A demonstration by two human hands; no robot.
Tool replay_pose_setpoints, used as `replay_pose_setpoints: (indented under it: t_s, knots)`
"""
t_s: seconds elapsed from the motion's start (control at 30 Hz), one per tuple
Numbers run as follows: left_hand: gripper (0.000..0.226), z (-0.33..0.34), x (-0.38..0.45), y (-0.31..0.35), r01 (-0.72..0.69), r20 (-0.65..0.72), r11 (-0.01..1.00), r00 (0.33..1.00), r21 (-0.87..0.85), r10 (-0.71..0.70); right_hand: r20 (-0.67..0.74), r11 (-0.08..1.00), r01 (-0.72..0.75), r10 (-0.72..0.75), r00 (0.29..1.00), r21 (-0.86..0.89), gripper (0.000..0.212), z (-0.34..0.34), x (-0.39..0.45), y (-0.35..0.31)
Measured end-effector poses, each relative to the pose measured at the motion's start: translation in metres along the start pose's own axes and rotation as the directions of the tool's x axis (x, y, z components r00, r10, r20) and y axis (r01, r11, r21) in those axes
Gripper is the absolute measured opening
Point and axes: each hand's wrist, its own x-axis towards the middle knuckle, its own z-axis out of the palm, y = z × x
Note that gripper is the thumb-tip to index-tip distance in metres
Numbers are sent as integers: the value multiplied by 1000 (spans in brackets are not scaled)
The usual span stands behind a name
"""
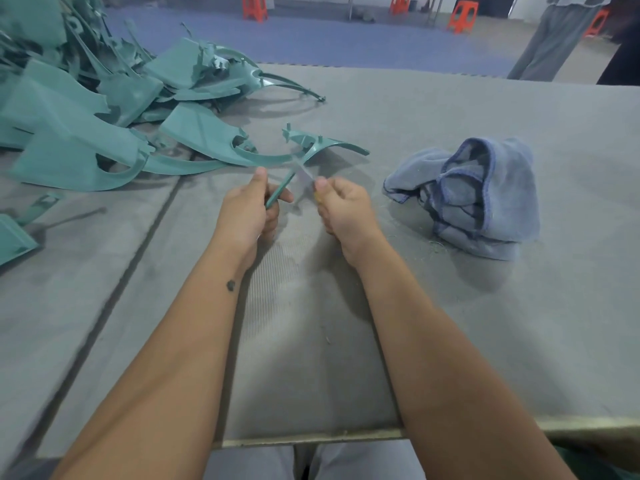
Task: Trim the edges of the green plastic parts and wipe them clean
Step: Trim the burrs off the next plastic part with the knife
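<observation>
Green plastic part (313, 147) in hands: teal-green, glossy. Pile of plastic parts (86, 109) at left: same teal-green, matte faces, pale sheen on curved strips. Towel (481, 199): faded grey-blue, darker blue stitched hem. Table mat (450, 306): dull grey, fine ribbed pattern near centre, dark seam lines at left. Floor (311, 32) beyond: blue-violet. Stools (462, 16): bright orange. Trousers (311, 462) at bottom edge: pale grey.
</observation>
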Motion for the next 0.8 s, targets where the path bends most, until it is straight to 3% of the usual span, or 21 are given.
replay_pose_setpoints:
  t_s: [0.13, 0.27, 0.33, 0.4, 0.47, 0.53, 0.63, 0.8]
  knots:
    - [59, -9, -2, 1, 40, 59, 999, 998, -33, -37, -103, 929, -107, 152, 983, 354, 30, -9, 8, -5]
    - [48, -20, -4, 2, -38, 44, 994, 998, 100, 33, -164, 879, -128, 226, 960, 459, 34, -9, 10, -4]
    - [34, -24, -6, 1, -161, 33, 954, 987, 254, 158, -141, 883, -114, 198, 970, 455, 33, -10, 9, -2]
    - [20, -26, -4, -3, -278, 54, 836, 956, 474, 287, -100, 900, -97, 154, 983, 426, 31, -11, 8, -2]
    - [18, -24, -2, -5, -320, 96, 595, 921, 738, 377, -75, 923, -89, 126, 989, 375, 31, -10, 7, -1]
    - [25, -19, -1, -7, -335, 126, 394, 874, 856, 470, -59, 945, -76, 99, 993, 317, 31, -9, 6, -1]
    - [34, -5, -3, -7, -409, 167, 393, 837, 823, 522, -15, 977, -35, 39, 999, 210, 27, -5, 4, 0]
    - [40, 16, -2, -11, -419, 203, 428, 862, 801, 464, 18, 991, -9, 6, 1000, 136, 24, -2, 1, -4]
